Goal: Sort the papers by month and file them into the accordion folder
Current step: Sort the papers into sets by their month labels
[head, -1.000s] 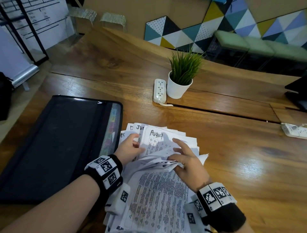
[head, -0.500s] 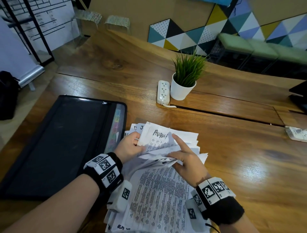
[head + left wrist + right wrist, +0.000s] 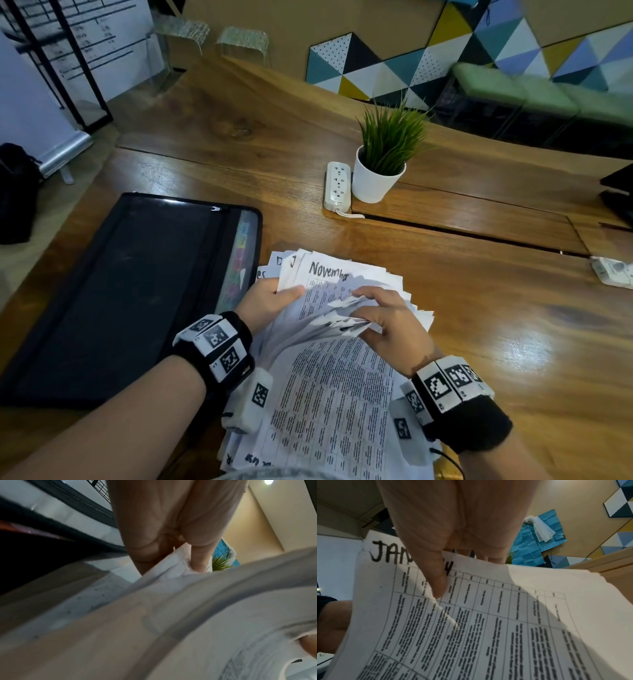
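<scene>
A: Item one, papers (image 3: 329, 394)?
B: One loose stack on the desk (image 3: 479, 308), at 6 o'clock of the head view, fanned at its far end. Top exposed sheet (image 3: 342, 274) headed "Novemb–", handwritten.

A: Left hand (image 3: 270, 301)?
B: At the stack's far left edge. Grip holding sheets, thumb on top, fingers beneath.

A: Right hand (image 3: 387, 325)?
B: Just right of the left one. Grip pinching a bundle of lifted sheet edges; its wrist view shows the thumb (image 3: 435, 577) pressed on a sheet (image 3: 488, 622) headed "JAN–", table printed below.

A: Folder (image 3: 120, 291)?
B: Black, lying flat at 9 o'clock of the stack, just beside it. Coloured tabs show along its right edge.

A: Other entries?
B: Potted plant (image 3: 380, 161) at 12 o'clock, well apart from the stack. White power strip (image 3: 337, 186) touching the pot's left side.
</scene>
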The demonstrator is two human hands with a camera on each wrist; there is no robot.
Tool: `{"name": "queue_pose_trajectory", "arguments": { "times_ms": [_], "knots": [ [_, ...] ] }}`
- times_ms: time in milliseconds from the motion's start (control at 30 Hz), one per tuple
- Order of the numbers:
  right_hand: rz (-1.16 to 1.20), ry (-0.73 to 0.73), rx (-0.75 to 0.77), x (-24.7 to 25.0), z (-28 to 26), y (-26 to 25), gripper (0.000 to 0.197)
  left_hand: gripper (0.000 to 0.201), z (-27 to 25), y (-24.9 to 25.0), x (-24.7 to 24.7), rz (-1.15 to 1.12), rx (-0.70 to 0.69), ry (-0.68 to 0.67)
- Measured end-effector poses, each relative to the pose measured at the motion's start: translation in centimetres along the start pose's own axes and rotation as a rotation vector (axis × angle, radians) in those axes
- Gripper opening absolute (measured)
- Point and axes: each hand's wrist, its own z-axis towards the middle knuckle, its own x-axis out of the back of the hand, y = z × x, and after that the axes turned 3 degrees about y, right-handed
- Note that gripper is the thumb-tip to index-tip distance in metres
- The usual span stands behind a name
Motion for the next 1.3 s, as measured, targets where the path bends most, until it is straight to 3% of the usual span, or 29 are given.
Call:
{"name": "queue_pose_trajectory", "arguments": {
  "times_ms": [67,167,333,467,767,867,933,1000,1167,1233,1300],
  "knots": [
    [0.008,0.067,0.027,-0.4,-0.4,0.1,0.027,0.039,0.0,-0.1,0.1,-0.002,0.01,-0.001],
    [0.031,0.15,0.076,-1.0,-0.8,0.3,0.029,0.022,-0.2,0.1,0.1,0.017,0.011,0.026],
    [0.093,0.105,0.031,-0.5,-0.4,0.0,0.038,0.009,-0.3,0.8,-0.1,0.069,-0.014,0.066],
    [0.089,0.056,0.043,-0.5,0.6,0.1,0.035,0.019,-0.6,1.2,-0.5,-0.038,0.009,0.036],
    [0.043,0.046,0.043,-1.0,1.0,0.0,0.03,0.017,-0.6,1.2,-0.6,-0.046,-0.012,-0.003],
    [0.045,0.02,0.023,-0.7,1.1,0.0,0.028,0.041,-0.9,1.2,-0.2,0.019,-0.005,-0.038],
    [0.038,0.019,0.016,-0.6,1.0,0.0,0.025,0.033,-1.0,1.3,-0.1,0.051,-0.044,-0.017],
    [0.002,0.044,0.012,-0.7,0.7,0.0,0.024,0.012,-1.0,1.4,-0.1,0.044,-0.058,0.032],
    [-0.052,0.123,0.038,-1.3,0.3,0.0,0.024,0.089,-0.7,0.6,0.1,0.108,-0.165,0.16],
    [-0.054,0.142,0.048,-1.4,0.2,0.1,0.026,0.091,-0.8,0.7,-0.1,0.213,-0.227,0.184],
    [-0.052,0.156,0.047,-1.5,0.2,0.1,0.025,0.07,-0.7,0.7,-0.3,0.334,-0.266,0.232]
  ]
}}
